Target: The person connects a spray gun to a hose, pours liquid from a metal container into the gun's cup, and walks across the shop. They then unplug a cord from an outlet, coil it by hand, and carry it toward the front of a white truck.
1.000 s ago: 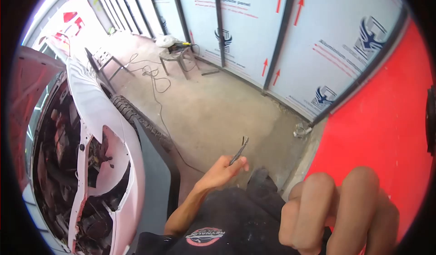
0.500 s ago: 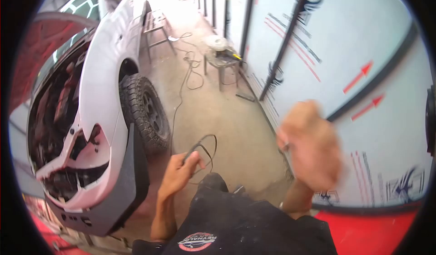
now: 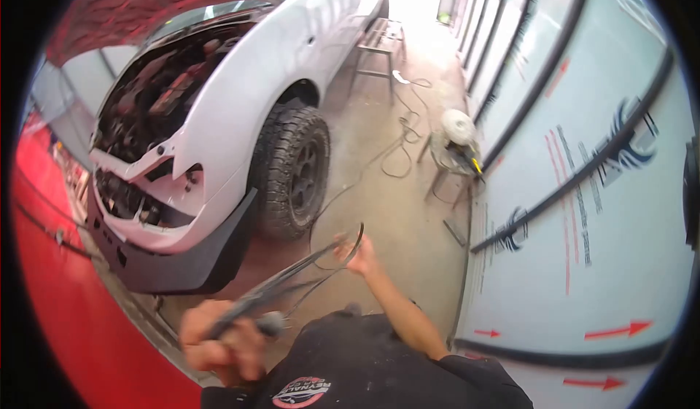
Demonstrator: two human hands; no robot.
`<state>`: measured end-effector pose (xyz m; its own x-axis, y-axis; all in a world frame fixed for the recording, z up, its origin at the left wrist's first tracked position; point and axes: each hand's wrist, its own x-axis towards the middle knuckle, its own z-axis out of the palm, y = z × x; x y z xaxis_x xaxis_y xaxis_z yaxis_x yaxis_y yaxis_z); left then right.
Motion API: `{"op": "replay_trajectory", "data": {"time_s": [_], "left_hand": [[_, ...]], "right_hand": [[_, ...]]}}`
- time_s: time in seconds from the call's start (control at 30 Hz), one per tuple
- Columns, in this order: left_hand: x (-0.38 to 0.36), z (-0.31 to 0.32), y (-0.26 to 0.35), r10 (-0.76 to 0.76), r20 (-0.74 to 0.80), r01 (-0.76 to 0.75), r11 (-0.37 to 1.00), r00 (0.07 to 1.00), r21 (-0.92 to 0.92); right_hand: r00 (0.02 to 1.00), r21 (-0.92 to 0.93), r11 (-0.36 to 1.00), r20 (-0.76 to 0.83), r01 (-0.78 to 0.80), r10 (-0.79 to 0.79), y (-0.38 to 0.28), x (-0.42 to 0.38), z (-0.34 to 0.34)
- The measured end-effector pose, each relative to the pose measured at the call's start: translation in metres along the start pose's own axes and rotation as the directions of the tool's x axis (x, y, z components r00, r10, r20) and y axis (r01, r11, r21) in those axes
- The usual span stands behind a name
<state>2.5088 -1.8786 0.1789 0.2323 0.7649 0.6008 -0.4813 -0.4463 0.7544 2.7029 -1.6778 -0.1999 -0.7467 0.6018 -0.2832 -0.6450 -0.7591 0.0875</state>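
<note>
Left hand (image 3: 222,342): closed round cable (image 3: 255,297), blurred | Right hand (image 3: 357,254): curled about its far stretch | Cable: spans both hands, presumably to keep it off the floor (image 3: 357,150) | Wheel (image 3: 300,168): just beyond | Stool (image 3: 440,158): farther right, bearing a white roll (image 3: 457,126), apparently as a stand

Glare bleaches the far floor (image 3: 414,19); left grip (image 3: 222,340) blurred.

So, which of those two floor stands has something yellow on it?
The stand by the panelled wall: something yellow lies there near a round white thing. The slatted stand by the car shows none.
</note>
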Motion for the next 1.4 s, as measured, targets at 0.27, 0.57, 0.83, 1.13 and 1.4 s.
{"op": "replay_trajectory", "data": {"time_s": [0.27, 0.57, 0.83, 1.13, 1.4], "left_hand": [[-0.125, 0.023, 0.100, 0.566, -0.672, -0.473, 0.810, 0.477, 0.347], [-0.146, 0.017, -0.087, 0.282, -0.905, 0.402, 0.905, -0.318, 0.141], [-0.152, 0.019, -0.412, -0.373, -0.928, 0.488, 0.808, -0.012, -0.331], [-0.198, 0.018, -0.290, -0.419, -0.901, 0.209, 0.876, -0.114, -0.434], [-0.417, 0.013, -0.166, 0.233, -0.758, -0.293, 0.822, -0.609, 0.488]], "right_hand": [[0.669, -0.025, 0.972, -0.722, 0.233, -0.179, -0.229, 0.025, -0.080], [0.737, -0.397, 0.917, -0.630, -0.033, -0.246, -0.184, -0.019, -0.091], [0.839, -0.678, 0.496, -0.417, -0.543, 0.349, -0.035, -0.017, -0.024], [0.762, -0.286, 0.927, -0.648, -0.244, 0.001, -0.265, 0.117, -0.122], [0.730, -0.383, 0.912, -0.579, 0.150, -0.363, -0.366, 0.099, -0.068]]}}
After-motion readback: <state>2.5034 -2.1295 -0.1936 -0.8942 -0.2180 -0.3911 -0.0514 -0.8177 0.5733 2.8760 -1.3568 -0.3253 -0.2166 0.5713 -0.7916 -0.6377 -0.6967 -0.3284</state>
